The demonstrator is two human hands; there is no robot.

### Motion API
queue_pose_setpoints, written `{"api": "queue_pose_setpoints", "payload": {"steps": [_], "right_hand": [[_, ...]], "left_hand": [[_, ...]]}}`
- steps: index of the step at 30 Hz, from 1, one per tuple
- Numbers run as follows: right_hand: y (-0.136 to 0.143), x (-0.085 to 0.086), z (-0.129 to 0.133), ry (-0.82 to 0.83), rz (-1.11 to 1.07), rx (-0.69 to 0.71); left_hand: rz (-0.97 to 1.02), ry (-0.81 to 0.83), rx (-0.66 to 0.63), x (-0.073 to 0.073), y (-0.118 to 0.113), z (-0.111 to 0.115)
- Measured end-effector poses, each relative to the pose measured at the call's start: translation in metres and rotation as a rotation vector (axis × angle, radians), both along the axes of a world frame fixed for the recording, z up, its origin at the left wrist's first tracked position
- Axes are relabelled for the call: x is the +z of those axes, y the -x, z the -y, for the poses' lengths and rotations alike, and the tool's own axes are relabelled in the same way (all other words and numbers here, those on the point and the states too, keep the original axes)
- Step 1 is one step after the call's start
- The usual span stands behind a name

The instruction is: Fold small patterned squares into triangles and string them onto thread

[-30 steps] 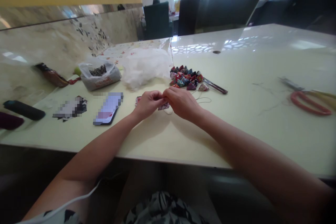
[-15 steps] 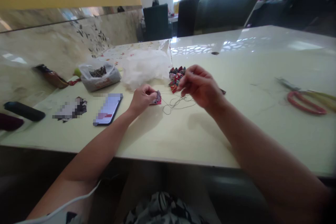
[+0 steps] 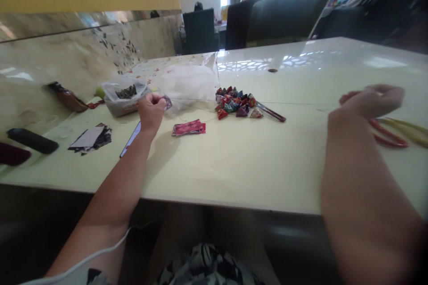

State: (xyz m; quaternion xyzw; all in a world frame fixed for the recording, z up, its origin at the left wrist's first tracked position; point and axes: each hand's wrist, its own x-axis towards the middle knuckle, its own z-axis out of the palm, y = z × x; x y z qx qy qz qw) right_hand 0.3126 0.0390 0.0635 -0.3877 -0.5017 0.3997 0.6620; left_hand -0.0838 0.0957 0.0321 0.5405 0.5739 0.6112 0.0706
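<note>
The left hand [image 3: 151, 109] is pinching a patterned cloth [image 3: 168, 103] at the thumb, thread [image 3: 194, 99] stretching rightward from that grip; the blurred right hand [image 3: 372, 100] is staying well apart, its hold unreadable.

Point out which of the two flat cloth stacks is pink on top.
The right stack, between the phone and the colourful heap: its top is pink, whereas the left stack has a pale grey top over black-patterned pieces.

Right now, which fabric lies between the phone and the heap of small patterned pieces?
In the head view, pink patterned strips lie between the phone and the heap; the left arm partly hides the phone.
</note>
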Motion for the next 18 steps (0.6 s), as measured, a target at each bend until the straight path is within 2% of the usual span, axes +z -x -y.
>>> {"api": "queue_pose_setpoints", "payload": {"steps": [4,9,11,14,18], "right_hand": [[0.025,-0.005,-0.014,0.068,0.024,-0.013],[0.062,-0.017,-0.026,0.145,0.042,-0.003],[0.083,-0.022,-0.019,0.189,0.088,0.122],[0.118,-0.032,-0.004,0.285,0.157,0.388],[0.152,-0.048,0.01,0.412,0.139,0.615]], "left_hand": [[-0.018,-0.055,0.007,0.008,-0.012,0.011],[-0.039,-0.136,-0.133,0.006,-0.036,0.029],[-0.042,-0.17,-0.182,0.005,-0.045,0.036],[-0.05,-0.186,-0.233,0.003,-0.056,0.045],[-0.066,-0.192,-0.31,0.001,-0.062,0.052]]}}
